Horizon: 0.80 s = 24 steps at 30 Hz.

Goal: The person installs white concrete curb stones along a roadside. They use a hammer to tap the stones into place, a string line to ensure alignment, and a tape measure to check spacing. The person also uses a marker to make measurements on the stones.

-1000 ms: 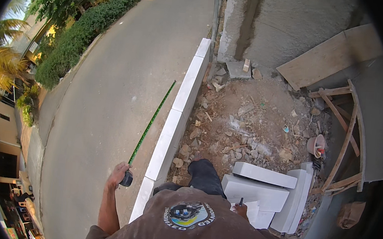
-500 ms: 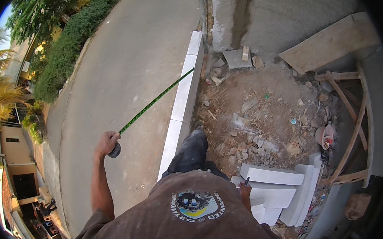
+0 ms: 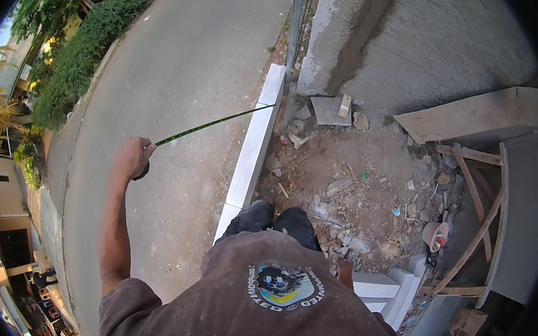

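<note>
Out over the road on the left, my left hand [image 3: 132, 156] is closed round a tape measure [image 3: 144, 171], its dark case partly hidden by the fingers. The green blade [image 3: 206, 124] is pulled out and slopes up to the right. Its far end meets a low row of white blocks [image 3: 254, 145], close to a joint between two of them. My right hand [image 3: 343, 272], low beside my body, is closed on a thin dark stick-like thing [image 3: 347, 254], possibly a marker. The shirt hides part of that hand. Loose white blocks [image 3: 375, 284] lie next to it.
Rubble [image 3: 349, 193] covers the ground right of the block row. A wooden board [image 3: 475, 115], a timber frame [image 3: 482, 229] and a pinkish bucket [image 3: 434, 236] stand along the right. A metal post [image 3: 294, 31] rises at the row's far end.
My left hand has moved left and farther out, and the tape now runs at a flatter slant. My body has shifted against the block row. The right hand keeps its thin dark thing.
</note>
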Each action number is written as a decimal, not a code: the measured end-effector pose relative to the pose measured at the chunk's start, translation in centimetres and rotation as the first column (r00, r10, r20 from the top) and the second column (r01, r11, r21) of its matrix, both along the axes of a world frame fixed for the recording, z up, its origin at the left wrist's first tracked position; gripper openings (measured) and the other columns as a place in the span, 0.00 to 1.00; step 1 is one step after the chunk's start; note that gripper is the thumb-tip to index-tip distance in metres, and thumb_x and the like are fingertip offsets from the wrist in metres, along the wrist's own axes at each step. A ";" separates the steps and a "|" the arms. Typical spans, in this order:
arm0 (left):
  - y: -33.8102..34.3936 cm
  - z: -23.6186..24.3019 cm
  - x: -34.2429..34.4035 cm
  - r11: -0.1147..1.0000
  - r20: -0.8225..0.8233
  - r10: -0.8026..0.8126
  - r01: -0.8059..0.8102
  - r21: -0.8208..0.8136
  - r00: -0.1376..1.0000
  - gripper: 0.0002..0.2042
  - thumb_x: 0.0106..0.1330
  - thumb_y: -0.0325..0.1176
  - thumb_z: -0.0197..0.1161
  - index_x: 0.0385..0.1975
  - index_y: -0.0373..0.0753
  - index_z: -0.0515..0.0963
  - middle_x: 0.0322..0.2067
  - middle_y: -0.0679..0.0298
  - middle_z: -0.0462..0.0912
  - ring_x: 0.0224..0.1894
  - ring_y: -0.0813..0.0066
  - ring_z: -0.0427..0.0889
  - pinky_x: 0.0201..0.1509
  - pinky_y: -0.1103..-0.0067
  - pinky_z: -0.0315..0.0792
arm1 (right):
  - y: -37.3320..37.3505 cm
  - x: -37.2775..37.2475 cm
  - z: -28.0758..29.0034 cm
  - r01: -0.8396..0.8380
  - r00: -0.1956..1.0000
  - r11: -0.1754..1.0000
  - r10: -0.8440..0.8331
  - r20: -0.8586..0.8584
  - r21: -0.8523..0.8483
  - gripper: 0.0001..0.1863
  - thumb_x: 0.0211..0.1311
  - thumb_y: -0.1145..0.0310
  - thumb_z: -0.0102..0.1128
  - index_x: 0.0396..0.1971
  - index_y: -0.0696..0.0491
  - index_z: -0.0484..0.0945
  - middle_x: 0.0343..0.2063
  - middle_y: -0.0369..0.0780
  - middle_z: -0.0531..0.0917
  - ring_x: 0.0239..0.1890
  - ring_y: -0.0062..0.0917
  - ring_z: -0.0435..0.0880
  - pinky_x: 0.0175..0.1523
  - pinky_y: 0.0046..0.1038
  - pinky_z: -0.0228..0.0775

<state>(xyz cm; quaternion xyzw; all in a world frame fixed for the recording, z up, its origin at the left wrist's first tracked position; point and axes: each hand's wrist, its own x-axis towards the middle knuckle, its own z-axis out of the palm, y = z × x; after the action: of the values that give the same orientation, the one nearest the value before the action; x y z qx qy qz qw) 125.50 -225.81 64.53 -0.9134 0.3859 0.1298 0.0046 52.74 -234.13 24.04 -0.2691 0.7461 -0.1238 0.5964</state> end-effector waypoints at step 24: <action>-51.6 2.7 13.0 0.760 0.433 -0.649 0.519 0.391 0.625 0.06 0.59 0.22 0.58 0.23 0.34 0.81 0.30 0.50 0.84 0.34 0.52 0.86 0.35 0.64 0.79 | -30.6 16.9 1.9 -0.123 0.992 0.992 0.123 0.038 -0.012 0.06 0.69 0.65 0.58 0.33 0.51 0.77 0.19 0.31 0.77 0.15 0.14 0.71 0.17 0.20 0.59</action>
<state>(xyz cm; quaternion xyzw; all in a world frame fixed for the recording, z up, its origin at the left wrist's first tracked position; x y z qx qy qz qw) 138.50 -277.43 67.22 -0.7270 0.6271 -0.1004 0.2613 69.64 -264.76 25.94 -0.3151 0.7158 -0.0955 0.6159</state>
